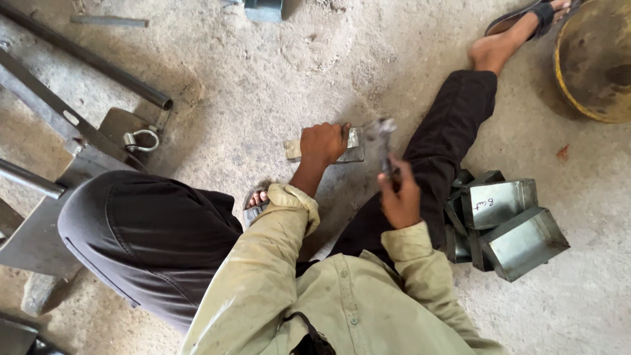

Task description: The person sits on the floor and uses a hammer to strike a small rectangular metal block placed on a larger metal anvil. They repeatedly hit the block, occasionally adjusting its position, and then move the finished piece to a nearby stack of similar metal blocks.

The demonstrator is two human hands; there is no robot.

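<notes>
I sit on a concrete floor with one leg stretched out. My left hand (pixel 323 143) presses down on a small flat sheet-metal piece (pixel 353 148) lying on the floor between my legs. My right hand (pixel 398 196) grips the handle of a hammer (pixel 381 137), whose blurred metal head hangs just above the right end of the piece.
A pile of folded sheet-metal boxes (pixel 506 227) lies right of my outstretched leg. A yellow-rimmed round pan (pixel 595 59) sits at top right. Steel bars and a pipe (pixel 98 66) with a shackle (pixel 141 140) lie at left. Another metal box (pixel 263 9) is at the top edge.
</notes>
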